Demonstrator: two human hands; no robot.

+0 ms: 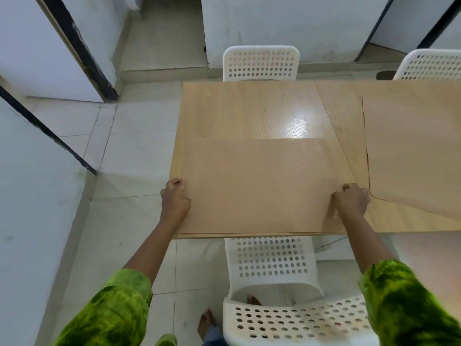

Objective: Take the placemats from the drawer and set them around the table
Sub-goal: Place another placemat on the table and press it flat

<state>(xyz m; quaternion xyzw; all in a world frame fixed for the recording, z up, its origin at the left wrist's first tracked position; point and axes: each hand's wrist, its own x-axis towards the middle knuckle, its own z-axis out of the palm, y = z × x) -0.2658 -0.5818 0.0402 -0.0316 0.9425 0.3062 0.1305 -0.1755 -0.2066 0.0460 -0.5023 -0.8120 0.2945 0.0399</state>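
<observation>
A tan textured placemat (pixel 254 186) lies flat on the near left end of the light wooden table (pixel 244 108), its near edge along the table's front edge. My left hand (pixel 174 196) grips the mat's left edge with curled fingers. My right hand (pixel 351 199) grips its right edge the same way. A second tan placemat (pixel 411 151) lies on the table to the right, its near left corner close to my right hand. No drawer is in view.
A white perforated chair (pixel 274 278) stands pushed in right below me at the table's front edge. Two more white chairs, one (pixel 260 63) opposite and another (pixel 431 64) at far right, stand behind the table. White walls and dark door frames line the left; tiled floor lies between.
</observation>
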